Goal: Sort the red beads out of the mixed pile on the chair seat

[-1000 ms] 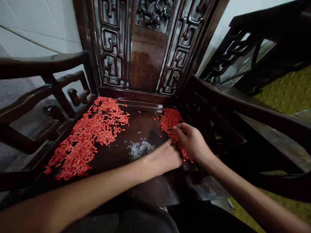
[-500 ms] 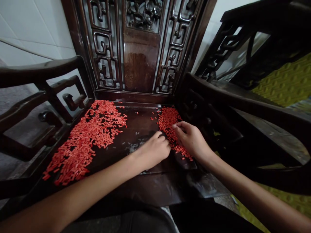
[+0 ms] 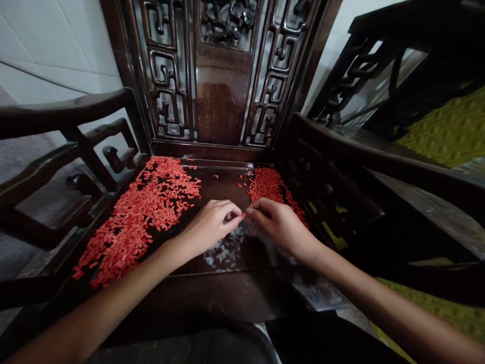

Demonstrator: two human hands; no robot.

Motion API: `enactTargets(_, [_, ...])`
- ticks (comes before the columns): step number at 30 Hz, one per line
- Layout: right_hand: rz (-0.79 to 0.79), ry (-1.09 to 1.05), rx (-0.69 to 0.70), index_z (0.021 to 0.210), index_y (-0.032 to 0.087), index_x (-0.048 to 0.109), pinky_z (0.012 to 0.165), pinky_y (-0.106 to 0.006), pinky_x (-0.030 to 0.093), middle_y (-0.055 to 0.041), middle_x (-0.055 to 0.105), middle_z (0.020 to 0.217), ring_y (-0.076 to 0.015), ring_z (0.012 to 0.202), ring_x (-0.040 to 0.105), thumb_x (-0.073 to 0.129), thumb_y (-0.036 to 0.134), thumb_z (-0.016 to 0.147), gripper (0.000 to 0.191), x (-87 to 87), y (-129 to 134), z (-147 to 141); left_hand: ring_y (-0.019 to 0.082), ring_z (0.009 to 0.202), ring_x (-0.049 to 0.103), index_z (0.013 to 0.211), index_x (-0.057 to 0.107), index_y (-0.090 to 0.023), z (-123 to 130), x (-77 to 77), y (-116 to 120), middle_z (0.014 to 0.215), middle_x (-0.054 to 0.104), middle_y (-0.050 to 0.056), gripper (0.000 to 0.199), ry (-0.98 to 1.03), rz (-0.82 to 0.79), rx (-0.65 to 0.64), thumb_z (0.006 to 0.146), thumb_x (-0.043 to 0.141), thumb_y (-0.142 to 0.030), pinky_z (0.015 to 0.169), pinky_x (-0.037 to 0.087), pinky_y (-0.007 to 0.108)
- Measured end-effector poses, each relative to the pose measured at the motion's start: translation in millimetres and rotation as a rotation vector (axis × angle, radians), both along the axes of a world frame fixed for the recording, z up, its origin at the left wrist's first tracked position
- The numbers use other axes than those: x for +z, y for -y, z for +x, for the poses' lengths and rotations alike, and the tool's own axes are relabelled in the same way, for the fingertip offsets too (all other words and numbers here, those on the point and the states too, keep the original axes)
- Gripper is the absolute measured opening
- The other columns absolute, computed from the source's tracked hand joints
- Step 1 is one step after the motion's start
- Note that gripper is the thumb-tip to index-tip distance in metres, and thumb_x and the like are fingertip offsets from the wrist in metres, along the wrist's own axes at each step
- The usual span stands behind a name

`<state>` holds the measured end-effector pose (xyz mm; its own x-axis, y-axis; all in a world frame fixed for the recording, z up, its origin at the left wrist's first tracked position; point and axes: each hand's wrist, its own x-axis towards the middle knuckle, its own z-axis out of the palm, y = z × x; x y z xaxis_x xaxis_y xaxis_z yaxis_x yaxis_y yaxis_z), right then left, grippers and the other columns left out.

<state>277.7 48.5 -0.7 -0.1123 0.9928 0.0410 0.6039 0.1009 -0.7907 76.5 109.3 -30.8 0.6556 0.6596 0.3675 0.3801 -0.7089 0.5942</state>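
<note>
Between the thumb and forefinger of my left hand (image 3: 215, 222) is a small red piece (image 3: 243, 215), its end poking out at the fingertips. My right hand (image 3: 280, 222) faces it, closed in a pinch very near that piece; whatever its fingertips hold is too small to make out. Below the hands lies a scatter of small clear pieces (image 3: 223, 251) on the dark wooden seat (image 3: 215, 197). A large spread of small red pieces (image 3: 140, 212) covers the seat's left side. Partly behind my right hand, a smaller red pile (image 3: 265, 183) lies at the right.
The seat belongs to a carved wooden chair with a tall backrest (image 3: 223, 96), a left armrest (image 3: 68, 108) and a right armrest (image 3: 364, 151). Another dark chair (image 3: 379, 65) stands at the right, near a yellow bumpy mat (image 3: 450, 126). A clear plastic bag (image 3: 322, 293) lies by the front edge.
My left hand has moved left and up, uncovering the clear pieces, and now shows a red piece at its fingertips. My right hand has come left from the right pile to meet it.
</note>
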Motion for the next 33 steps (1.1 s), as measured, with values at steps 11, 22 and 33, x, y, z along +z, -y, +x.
enactTargets(11, [-0.025, 0.04, 0.027, 0.087, 0.02, 0.066, 0.063, -0.025, 0.049, -0.001, 0.073, 0.074, -0.0155, 0.061, 0.069, 0.053, 0.034, 0.099, 0.022, 0.1, -4, -8, 0.02, 0.098, 0.063, 0.102, 0.069, -0.019, -7, -8.7, -2, 0.101, 0.071, 0.002, 0.011, -0.002, 0.057, -0.027, 0.099, 0.061, -0.027, 0.093, 0.047, 0.036])
enactTargets(22, [-0.29, -0.439, 0.016, 0.089, 0.017, 0.06, 0.067, -0.03, 0.058, -0.0041, 0.074, 0.086, -0.016, 0.061, 0.073, 0.069, 0.051, 0.089, 0.035, -8.0, -9, -13, 0.019, 0.096, 0.065, 0.096, 0.071, -0.02, -10, -9.5, -2, 0.098, 0.074, 0.001, 0.012, 0.074, -0.005, 0.022, 0.098, 0.061, -0.025, 0.091, 0.047, 0.036])
enactTargets(33, [-0.32, -0.519, 0.0, 0.088, 0.016, 0.061, 0.071, -0.032, 0.058, -0.0045, 0.075, 0.08, -0.0188, 0.062, 0.074, 0.077, 0.057, 0.08, 0.044, -4.1, -9, -11, 0.017, 0.084, 0.07, 0.094, 0.075, -0.019, -7, -7.2, 4, 0.093, 0.078, 0.002, 0.016, 0.206, -0.276, 0.048, 0.095, 0.063, -0.029, 0.08, 0.052, 0.028])
